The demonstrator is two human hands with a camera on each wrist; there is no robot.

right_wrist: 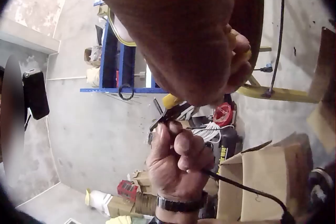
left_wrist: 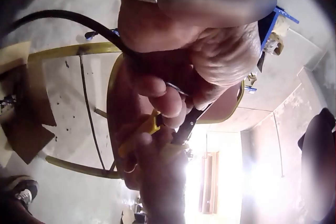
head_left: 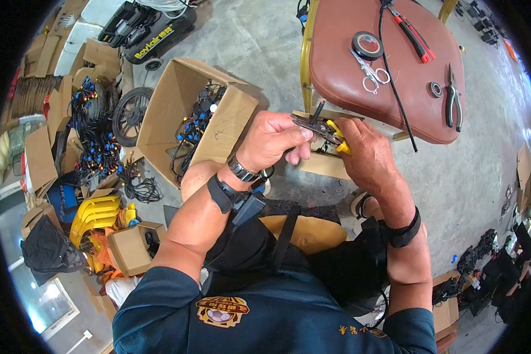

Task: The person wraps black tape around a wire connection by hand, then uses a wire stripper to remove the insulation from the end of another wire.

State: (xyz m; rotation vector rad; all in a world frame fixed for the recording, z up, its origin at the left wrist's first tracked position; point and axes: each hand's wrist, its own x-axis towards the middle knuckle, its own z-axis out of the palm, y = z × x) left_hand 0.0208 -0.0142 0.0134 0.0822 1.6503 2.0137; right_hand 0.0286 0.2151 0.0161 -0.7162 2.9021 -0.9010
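Observation:
The right hand (head_left: 369, 154) grips yellow-handled pliers (head_left: 338, 137), whose dark metal jaws point toward the left hand (head_left: 272, 140). Thumb and fingers of the left hand pinch a black cable (right_wrist: 236, 183) close to the jaws; a dark cable end (head_left: 318, 110) sticks up beside them. In the left wrist view the cable (left_wrist: 79, 18) arcs away from the left hand (left_wrist: 173, 50), and the pliers' yellow handle (left_wrist: 140, 136) lies in the right hand (left_wrist: 163, 182). Whether the jaws touch the cable cannot be told.
A reddish chair seat (head_left: 360, 65) holds black tape (head_left: 367, 45), scissors (head_left: 370, 75), red-handled pliers (head_left: 416, 38), grey-handled pliers (head_left: 453, 97) and a black cable. Left of the hands stands a cardboard box (head_left: 159, 112) of cables with blue connectors. Another box (head_left: 318, 165) lies under the hands.

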